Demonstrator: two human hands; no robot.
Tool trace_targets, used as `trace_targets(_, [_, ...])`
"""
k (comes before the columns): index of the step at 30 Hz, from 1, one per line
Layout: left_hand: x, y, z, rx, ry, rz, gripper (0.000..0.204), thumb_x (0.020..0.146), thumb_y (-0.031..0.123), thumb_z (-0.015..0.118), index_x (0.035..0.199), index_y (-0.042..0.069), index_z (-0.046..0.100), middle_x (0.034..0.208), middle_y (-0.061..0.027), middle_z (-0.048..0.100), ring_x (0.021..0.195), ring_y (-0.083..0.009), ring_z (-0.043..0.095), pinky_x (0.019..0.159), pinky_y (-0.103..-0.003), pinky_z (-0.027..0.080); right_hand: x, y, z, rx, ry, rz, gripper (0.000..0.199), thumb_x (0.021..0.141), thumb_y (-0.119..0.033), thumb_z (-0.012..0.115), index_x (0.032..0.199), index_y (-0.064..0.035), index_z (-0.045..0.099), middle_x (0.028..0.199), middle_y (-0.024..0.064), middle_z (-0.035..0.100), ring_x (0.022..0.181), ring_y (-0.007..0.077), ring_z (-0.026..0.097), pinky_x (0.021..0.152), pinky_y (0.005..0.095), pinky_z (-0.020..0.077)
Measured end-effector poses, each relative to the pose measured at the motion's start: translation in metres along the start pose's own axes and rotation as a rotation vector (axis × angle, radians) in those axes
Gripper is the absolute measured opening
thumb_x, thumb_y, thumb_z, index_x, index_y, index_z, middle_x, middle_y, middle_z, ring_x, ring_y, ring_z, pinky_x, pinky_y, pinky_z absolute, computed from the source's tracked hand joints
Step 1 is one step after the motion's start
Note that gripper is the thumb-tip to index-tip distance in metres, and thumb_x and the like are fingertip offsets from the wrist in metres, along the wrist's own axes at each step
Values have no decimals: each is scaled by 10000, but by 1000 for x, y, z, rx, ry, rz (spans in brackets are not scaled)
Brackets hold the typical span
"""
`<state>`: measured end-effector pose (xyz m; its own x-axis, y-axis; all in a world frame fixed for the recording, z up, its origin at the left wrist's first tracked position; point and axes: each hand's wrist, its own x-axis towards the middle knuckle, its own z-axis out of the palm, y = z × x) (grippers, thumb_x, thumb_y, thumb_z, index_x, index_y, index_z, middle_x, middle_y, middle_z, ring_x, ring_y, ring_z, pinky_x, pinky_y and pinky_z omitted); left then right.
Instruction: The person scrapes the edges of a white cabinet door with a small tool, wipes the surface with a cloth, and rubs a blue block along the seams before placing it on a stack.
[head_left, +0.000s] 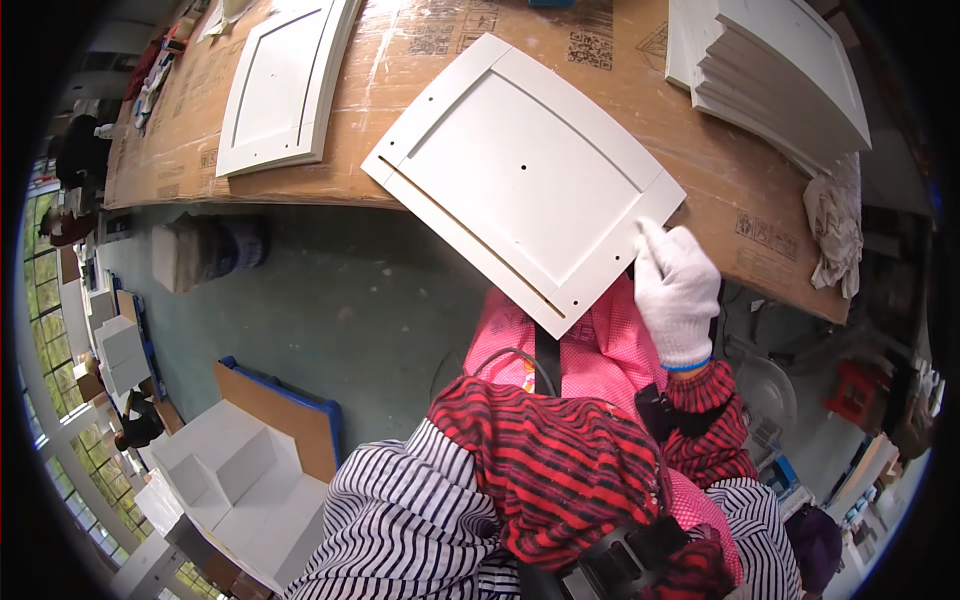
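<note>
A white panel (530, 160) with a recessed middle, small dark holes and a long slot lies askew across the near edge of the cardboard-covered table (350, 160). One corner juts past the table toward my lap. My right hand (677, 300), in a white knitted glove, is at the panel's right-hand edge. Its fingers are curled, and a fingertip rests over the face near a hole; the panel's underside is hidden. My left arm in a red-and-black striped sleeve (560, 470) bends across my front, and its hand does not show.
Similar white panels (275, 90) lie at the table's left, and a taller panel stack (770, 80) stands at the far right. A crumpled cloth (835, 235) hangs off the right edge. Lower left are white box-like pieces (240, 470) beside a brown board (280, 420). A fan (765, 390) stands right.
</note>
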<state>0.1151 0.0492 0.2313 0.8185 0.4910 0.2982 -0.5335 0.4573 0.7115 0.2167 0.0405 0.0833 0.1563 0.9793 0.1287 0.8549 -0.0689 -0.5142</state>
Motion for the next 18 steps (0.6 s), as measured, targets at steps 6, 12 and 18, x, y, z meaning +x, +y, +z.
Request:
trace_targets(6, [-1, -1, -2, -6, 0, -5, 161, 941, 160, 660, 1020, 28, 707, 959, -93, 695, 877, -239, 662, 752, -348, 554, 20, 1, -6, 78, -148, -187, 231, 893, -115, 716, 1121, -121, 752, 903, 126, 662, 812, 332, 694, 692, 424, 554])
trace_targets(12, [3, 1, 1, -29, -19, -6, 158, 931, 155, 663, 1019, 33, 708, 966, -98, 695, 881, -251, 666, 754, -354, 559, 44, 21, -13, 27, -62, -117, 215, 900, -107, 714, 1106, -68, 760, 892, 148, 668, 782, 335, 690, 683, 403, 555])
trace_targets(18, [9, -2, 5, -32, -26, -16, 155, 921, 150, 666, 1018, 37, 709, 974, -102, 696, 885, -262, 670, 755, -360, 564, 28, 8, -10, 142, -140, -184, 215, 903, -86, 708, 1108, -55, 764, 879, 147, 662, 780, 329, 687, 689, 391, 549])
